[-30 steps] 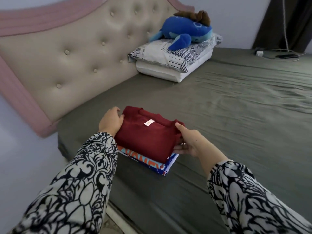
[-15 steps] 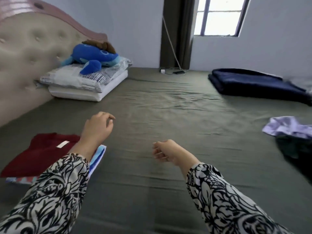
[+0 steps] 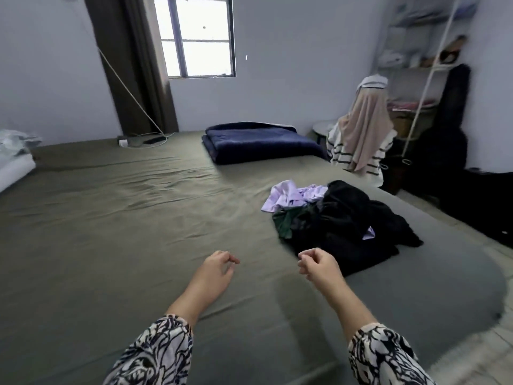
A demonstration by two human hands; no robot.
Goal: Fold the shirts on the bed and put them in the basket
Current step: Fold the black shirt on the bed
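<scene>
We held both hands, left (image 3: pixel 215 269) and right (image 3: pixel 319 266), loosely curled and empty over the bed (image 3: pixel 125 232), near the clothes pile (image 3: pixel 338 218).

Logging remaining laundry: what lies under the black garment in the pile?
A lilac shirt and a dark green garment poke out from beneath the black garment. A lilac scrap shows at its right. Anything deeper is covered.

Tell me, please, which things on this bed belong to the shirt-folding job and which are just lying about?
Job: lilac shirt; black garment; dark green garment, all heaped unfolded by the right hand.
Lying about: folded navy blanket; charger and cable; pillows.
</scene>
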